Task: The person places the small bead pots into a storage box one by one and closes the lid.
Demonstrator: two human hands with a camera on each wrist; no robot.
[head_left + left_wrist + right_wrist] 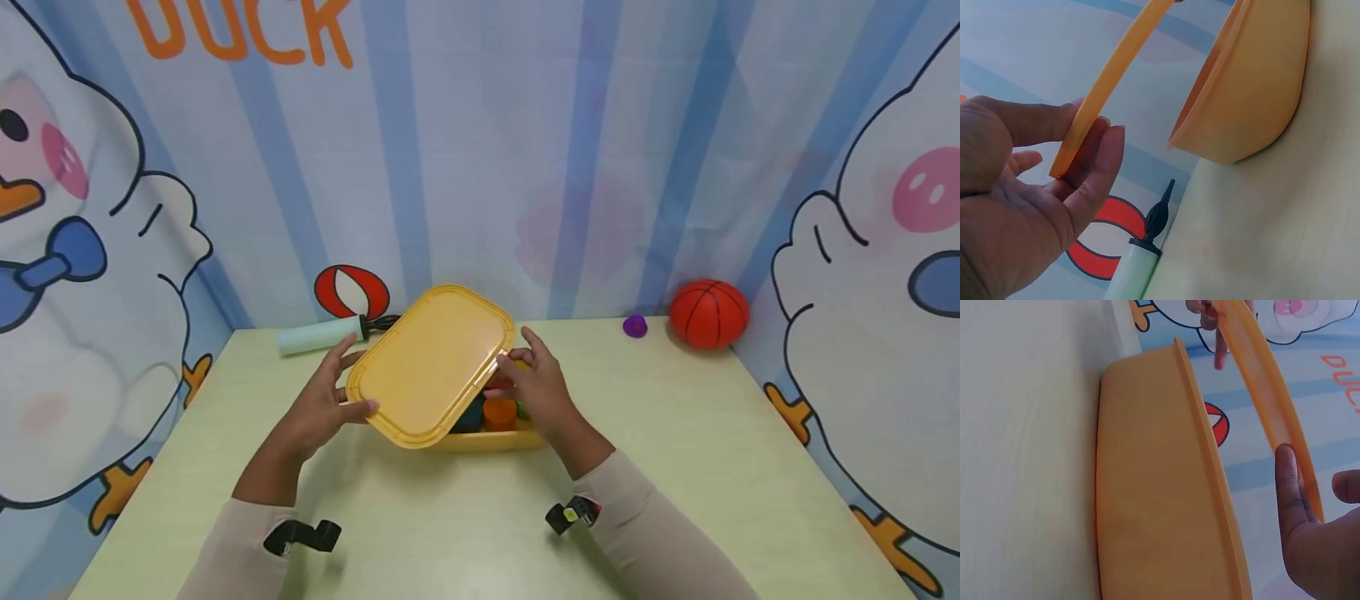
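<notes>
A yellow plastic lid (pixel 438 362) is held tilted above a yellow storage box (pixel 487 442) on the table. My left hand (pixel 322 406) pinches the lid's left edge between thumb and fingers, clearly seen in the left wrist view. At the opposite edge, my right hand (pixel 542 387) holds the lid; one digit lies against its underside in the right wrist view. Between lid and box wall (pixel 1147 475) there is a gap. An orange piece (pixel 499 413) and a dark piece (pixel 470 416) show inside the box; the lid hides the rest.
A pale green hand pump (pixel 321 336) with a black nozzle lies at the back left. Farther right along the back sit a small purple object (pixel 635 326) and a red toy basketball (pixel 708 314). A striped, duck-printed curtain (pixel 480 167) hangs behind the table.
</notes>
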